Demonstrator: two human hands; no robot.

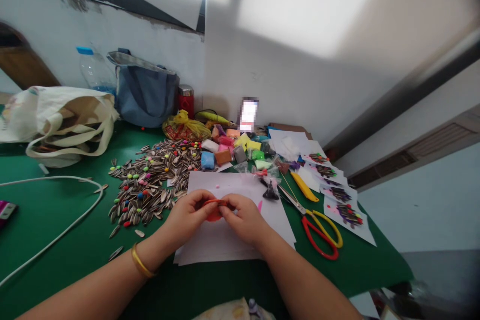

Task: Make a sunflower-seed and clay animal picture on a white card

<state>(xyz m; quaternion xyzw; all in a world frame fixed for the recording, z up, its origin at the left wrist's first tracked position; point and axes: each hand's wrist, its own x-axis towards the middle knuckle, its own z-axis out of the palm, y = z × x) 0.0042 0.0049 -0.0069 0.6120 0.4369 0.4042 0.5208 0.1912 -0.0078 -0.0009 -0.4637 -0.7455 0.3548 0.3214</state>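
Above the white paper (240,245), my left hand (195,212) and my right hand (242,215) meet, fingertips nearly touching. Both are closed in a pinch on an orange-red piece of modelling clay (214,215), flat and thin along its upper edge. Fingers cover part of it, so its full shape is hidden. Small pink bits (217,187) lie on the paper beyond my hands. Left of the paper spreads a pile of striped sunflower seeds (150,180) with small coloured beads mixed in. Bagged blocks of coloured clay (224,157) sit just behind the paper.
Scissors (318,232) with red and yellow handles and a yellow utility knife (304,187) lie right. Cards with seed designs (348,212) line the right edge. Behind stand a phone (248,115), red flask (186,101) and blue bag (148,90). A white cable (75,222) curves at left.
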